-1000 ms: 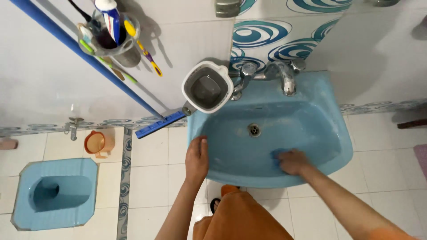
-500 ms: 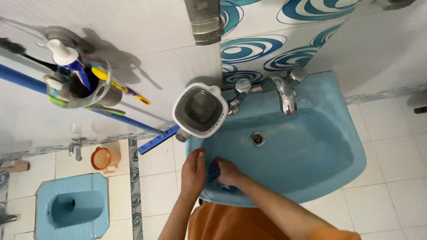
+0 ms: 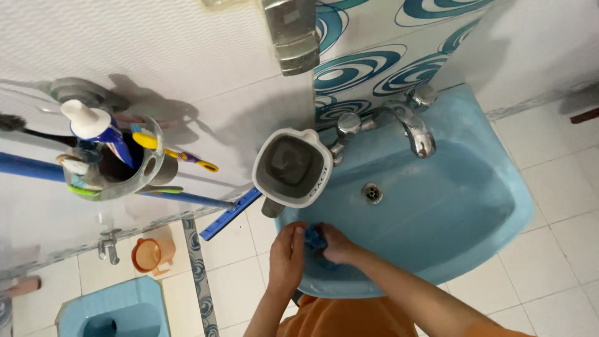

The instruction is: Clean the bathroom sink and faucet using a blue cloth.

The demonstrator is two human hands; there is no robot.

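Around: grey-and-white jug (image 3: 292, 167) on the rim, chrome tap (image 3: 413, 126) behind, drain (image 3: 372, 193) nearby.
Cloth: blue scrub cloth (image 3: 314, 238), crumpled, at the blue washbasin (image 3: 474, 206) front-left edge.
Right hand (image 3: 337, 244): clenched around the cloth.
Left hand (image 3: 288, 254): fingers flat on rim, empty.

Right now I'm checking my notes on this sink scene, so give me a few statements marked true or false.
1. The right hand presses a blue cloth against the blue basin. True.
2. Water streams from the tap. False: no water shows at the spout.
3. The left hand rests on the basin's front left rim. True.
4. The grey and white jug lies tipped over inside the basin. False: it stands upright at the back left edge.
5. The orange mug sits on the floor. True.
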